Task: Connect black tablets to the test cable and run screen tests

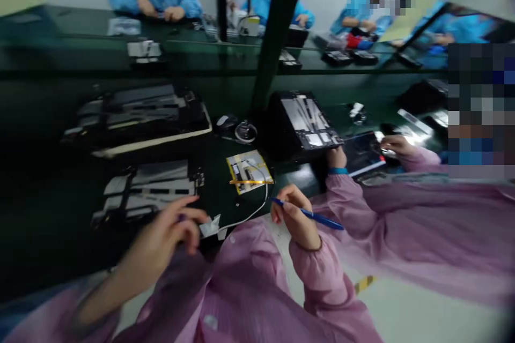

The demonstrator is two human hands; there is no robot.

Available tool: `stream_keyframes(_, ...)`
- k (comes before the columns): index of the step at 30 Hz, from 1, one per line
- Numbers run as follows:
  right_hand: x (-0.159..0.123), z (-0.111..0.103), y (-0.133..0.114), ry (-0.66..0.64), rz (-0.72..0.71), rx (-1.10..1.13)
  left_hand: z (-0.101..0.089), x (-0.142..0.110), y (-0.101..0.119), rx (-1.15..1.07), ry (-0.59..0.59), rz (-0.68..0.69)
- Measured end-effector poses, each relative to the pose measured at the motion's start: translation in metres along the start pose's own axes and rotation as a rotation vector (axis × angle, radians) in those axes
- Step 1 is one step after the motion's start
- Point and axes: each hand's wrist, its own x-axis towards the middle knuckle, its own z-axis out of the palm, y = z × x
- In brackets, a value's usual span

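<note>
My left hand (171,230) hovers at the near edge of the dark green bench (48,209), fingers curled into a pinch. It is motion-blurred, and what it holds is unclear. Just right of it lies a white tab (211,226) on the end of a white cable (257,209). The cable runs to a small board wrapped in yellow tape (249,171). My right hand (295,217) is closed around a blue pen (317,218), right of the cable. An opened grey device panel (148,188) lies beyond my left hand.
A stack of similar panels (137,115) sits behind. A black stand holds an open tablet shell (309,120). A co-worker in pink rests a hand (337,158) by it and another hand (396,144) near a tablet (364,153). A tape roll (245,131) lies mid-bench. Blue-coated people work across.
</note>
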Motion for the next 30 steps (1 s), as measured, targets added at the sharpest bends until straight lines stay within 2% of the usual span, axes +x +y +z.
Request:
stream_keyframes(3,0.001,0.031,0.004,-0.159,0.068,0.058,0.045,0.002,0.003,0.141,-0.151,0.023)
stream_keyframes(5,-0.002,0.037,0.004,-0.204,0.077,0.045,0.058,0.01,0.01,0.314,-0.189,0.112)
stream_keyframes(9,-0.008,0.03,-0.001,-0.242,0.066,0.029,0.065,0.011,0.024,0.57,-0.156,0.295)
stream_keyframes(12,-0.011,0.024,-0.003,-0.235,0.054,0.021,0.07,0.009,0.029,0.661,-0.136,0.348)
stream_keyframes(23,-0.016,0.005,0.004,-0.158,0.007,0.038,0.091,0.015,0.032,0.726,-0.11,0.343)
stream_keyframes(28,-0.015,0.008,0.009,-0.193,0.108,0.027,0.104,0.022,0.034,0.782,-0.155,0.358)
stream_keyframes(30,-0.016,0.011,0.016,-0.159,0.131,0.013,0.112,0.024,0.033,0.8,-0.12,0.339)
